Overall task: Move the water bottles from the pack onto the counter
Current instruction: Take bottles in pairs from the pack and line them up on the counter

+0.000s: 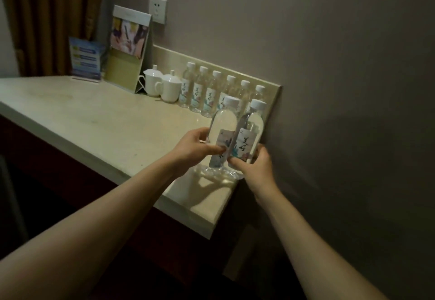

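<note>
Item: two clear plastic water bottles with white caps, held side by side above the right end of the pale stone bench (94, 120), bases just over its surface.
Left bottle (222, 132): gripped at the label by the left hand (195, 147).
Right bottle (249, 134): gripped low by the right hand (255, 162).
Placed stock: row of six matching bottles (211, 92) along the backsplash, beside two white lidded cups (160, 84).
Pack: not visible.
Step, as judged: setting this pair down. Next move calls for lowering both upright, then letting go.
Writing: Chinese characters on labels, apparently "美好"; remainder illegible.
</note>
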Demonstrator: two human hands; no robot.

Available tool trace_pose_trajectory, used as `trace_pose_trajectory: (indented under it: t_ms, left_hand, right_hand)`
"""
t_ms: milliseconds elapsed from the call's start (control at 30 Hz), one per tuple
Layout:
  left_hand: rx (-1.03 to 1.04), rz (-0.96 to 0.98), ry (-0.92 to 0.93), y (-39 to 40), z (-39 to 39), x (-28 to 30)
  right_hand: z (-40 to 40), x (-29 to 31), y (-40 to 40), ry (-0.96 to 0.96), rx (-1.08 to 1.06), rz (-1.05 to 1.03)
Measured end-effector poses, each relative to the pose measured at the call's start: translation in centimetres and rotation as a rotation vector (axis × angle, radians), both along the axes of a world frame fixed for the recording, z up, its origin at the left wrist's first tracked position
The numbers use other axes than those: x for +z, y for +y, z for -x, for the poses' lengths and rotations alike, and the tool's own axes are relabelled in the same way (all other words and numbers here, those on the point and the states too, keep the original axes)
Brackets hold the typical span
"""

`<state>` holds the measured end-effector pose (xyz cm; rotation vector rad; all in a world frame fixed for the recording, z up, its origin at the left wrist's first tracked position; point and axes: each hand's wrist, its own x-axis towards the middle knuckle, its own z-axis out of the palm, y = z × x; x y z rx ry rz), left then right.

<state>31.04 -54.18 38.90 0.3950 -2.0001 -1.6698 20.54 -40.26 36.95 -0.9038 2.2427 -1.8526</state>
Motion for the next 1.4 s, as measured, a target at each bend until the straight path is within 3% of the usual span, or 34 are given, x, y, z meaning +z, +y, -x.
trace_pose_trajectory:
  t_ms: [400, 733, 1400]
  left_hand:
    - [0.001, 0.046, -0.046, -13.8, 4.7, 0.3]
    - [0.058, 0.176, -0.039, -20.7, 8.8, -0.1]
    - [0.065, 0.452, -0.064, -32.7, 16.2, -0.9]
  right_hand:
    - [5.3, -0.3, -14.5, 0.020, 0.048, -0.048]
    - [8.1, -0.9, -21.6, 0.054, -0.028, -0.131]
    - [10.7, -0.1, -32.7, 0.124, -0.384, -0.351]
